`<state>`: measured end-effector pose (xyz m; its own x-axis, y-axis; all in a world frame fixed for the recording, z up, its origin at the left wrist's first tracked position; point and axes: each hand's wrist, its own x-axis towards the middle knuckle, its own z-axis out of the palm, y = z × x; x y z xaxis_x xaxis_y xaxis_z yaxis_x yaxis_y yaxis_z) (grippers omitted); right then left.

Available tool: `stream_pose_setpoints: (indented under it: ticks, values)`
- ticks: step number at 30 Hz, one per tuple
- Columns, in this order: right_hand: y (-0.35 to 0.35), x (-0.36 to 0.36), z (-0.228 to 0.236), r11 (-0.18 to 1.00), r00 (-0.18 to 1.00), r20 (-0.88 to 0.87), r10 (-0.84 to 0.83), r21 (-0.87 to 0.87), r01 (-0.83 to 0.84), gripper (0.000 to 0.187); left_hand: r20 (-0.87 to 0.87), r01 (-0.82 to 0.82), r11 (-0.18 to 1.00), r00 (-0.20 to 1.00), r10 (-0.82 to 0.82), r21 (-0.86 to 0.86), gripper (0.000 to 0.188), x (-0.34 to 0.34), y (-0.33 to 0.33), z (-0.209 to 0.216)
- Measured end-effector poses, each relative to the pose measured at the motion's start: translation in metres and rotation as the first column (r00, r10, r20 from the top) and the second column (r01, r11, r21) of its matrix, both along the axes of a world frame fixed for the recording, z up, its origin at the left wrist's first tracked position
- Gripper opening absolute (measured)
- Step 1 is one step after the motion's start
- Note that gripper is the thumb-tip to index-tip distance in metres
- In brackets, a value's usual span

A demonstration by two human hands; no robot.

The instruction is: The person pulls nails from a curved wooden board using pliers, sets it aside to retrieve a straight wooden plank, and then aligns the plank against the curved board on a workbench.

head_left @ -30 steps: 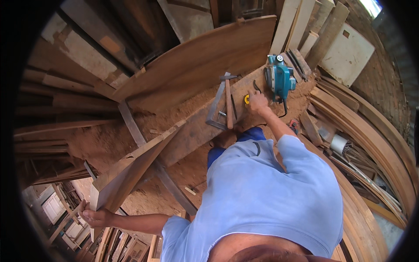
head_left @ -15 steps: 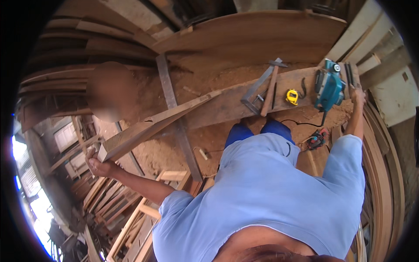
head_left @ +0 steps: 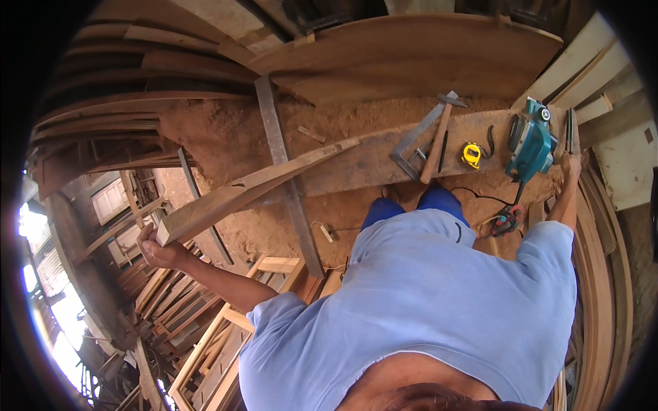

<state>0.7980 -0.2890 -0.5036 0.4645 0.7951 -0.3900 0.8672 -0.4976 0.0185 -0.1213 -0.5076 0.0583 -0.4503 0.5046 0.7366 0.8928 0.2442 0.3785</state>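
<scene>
My left hand (head_left: 160,248) is closed around the near left end of a long squared timber (head_left: 226,205). The timber slants away to the right, over a dark crossbar and onto the wooden bench plank (head_left: 322,179). At the plank's far right end, my right hand (head_left: 571,168) has its fingers closed on a dark, narrow tool (head_left: 570,131) whose exact kind I cannot make out. Just left of it sits a teal electric planer (head_left: 532,142). Farther left along the plank are a yellow tape measure (head_left: 471,155), a hammer (head_left: 439,140) and a metal frame-like tool (head_left: 415,137).
A dark crossbar (head_left: 279,137) runs beneath the timber. A red and black power tool (head_left: 506,220) and cords lie near my legs. Pale wooden frames (head_left: 229,316) and stacked offcuts stand at lower left. Boards (head_left: 596,274) line the right side; a wide panel (head_left: 425,61) leans behind.
The view has shifted slightly, moving the bench items rightward. My right fingers have closed further around the dark tool. My left hand stays at the timber's end. A blurred shape at upper left is gone.
</scene>
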Motion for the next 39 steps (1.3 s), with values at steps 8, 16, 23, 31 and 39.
stream_pose_setpoints:
  ticks: [8,16,23,31,39]
  values:
    - [0.032,-0.134,0.204,0.901,0.953,-0.303,0.003,0.415,0.129,0.045,-0.077,-0.032,0.997,0.996,0.037,0.064,0.05,0.003,0.006,-0.008]
    - [0.025,-0.302,0.35,0.634,0.645,-0.693,0.321,0.663,0.398,0.024,-0.217,-0.073,0.997,0.974,0.065,-0.028,0.044,0.022,0.019,-0.003]
    - [-0.003,-0.428,0.386,0.607,-0.444,-0.694,0.567,-0.013,0.795,0.025,-0.293,0.02,1.0,0.956,-0.021,-0.005,0.035,0.024,0.026,0.0]
    - [-0.075,-0.499,0.257,0.905,-0.218,-0.966,-0.142,-0.216,0.367,0.034,-0.345,0.085,0.995,0.934,-0.096,-0.048,0.033,0.024,0.023,0.005]
    - [-0.169,-0.487,0.175,0.915,0.098,-0.91,-0.403,-0.402,0.031,0.026,-0.315,0.032,0.999,0.949,-0.031,0.0,0.038,0.025,0.01,-0.001]
